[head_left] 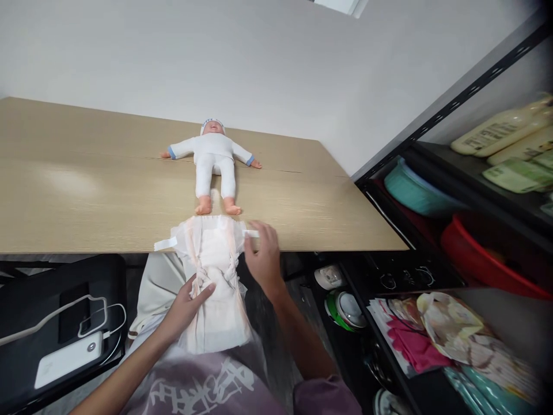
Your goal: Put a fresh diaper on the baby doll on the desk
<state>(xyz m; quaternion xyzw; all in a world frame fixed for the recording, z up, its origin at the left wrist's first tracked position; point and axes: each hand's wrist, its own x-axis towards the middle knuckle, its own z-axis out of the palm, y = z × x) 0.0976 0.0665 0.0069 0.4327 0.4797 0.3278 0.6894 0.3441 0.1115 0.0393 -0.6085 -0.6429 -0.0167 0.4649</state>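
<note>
A baby doll (213, 164) in a white suit and cap lies on its back on the wooden table (86, 190), feet toward me. An unfolded white diaper (215, 271) hangs over the table's near edge, below the doll's feet, and drapes down toward my lap. My left hand (186, 305) rests on the diaper's lower left part, fingers pinching its gathered edge. My right hand (263, 256) lies along the diaper's right side by its tape tab, fingers stretched out.
A black metal shelf (458, 104) stands at the right with bottles, a teal bowl (415, 190), a red basin (484, 253) and packets. A black chair (56, 323) at the left holds a white power bank (69, 360) with a cable. White wall behind the table.
</note>
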